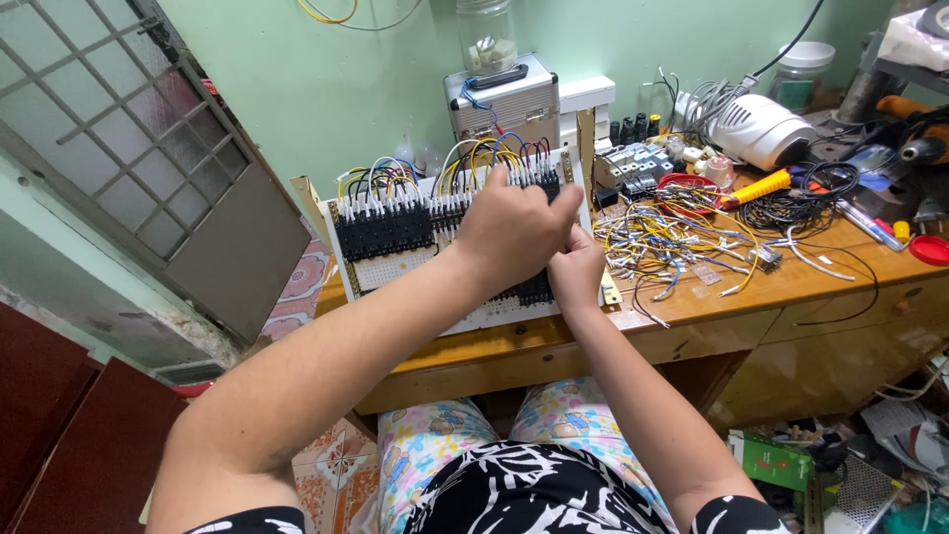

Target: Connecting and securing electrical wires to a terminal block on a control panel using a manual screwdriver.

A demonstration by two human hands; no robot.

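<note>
Wiring work at a cluttered wooden worktop (pixel 692 297): the left hand (pixel 514 232) spreads over black terminal blocks on a white panel (pixel 395 267) propped mid-worktop, its grip hidden; the right hand (pixel 578 267) pinches closed beside it. Seating the next lead likely demands fine fingertip placement; loose wires (pixel 662 242) lie right.

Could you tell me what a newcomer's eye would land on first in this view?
Probably the white terminal board at the centre of the wooden desk, lined with black terminal blocks and looped wires, with the left hand and right hand on its right end. Beside it sprawls a tangle of loose wires.
</note>
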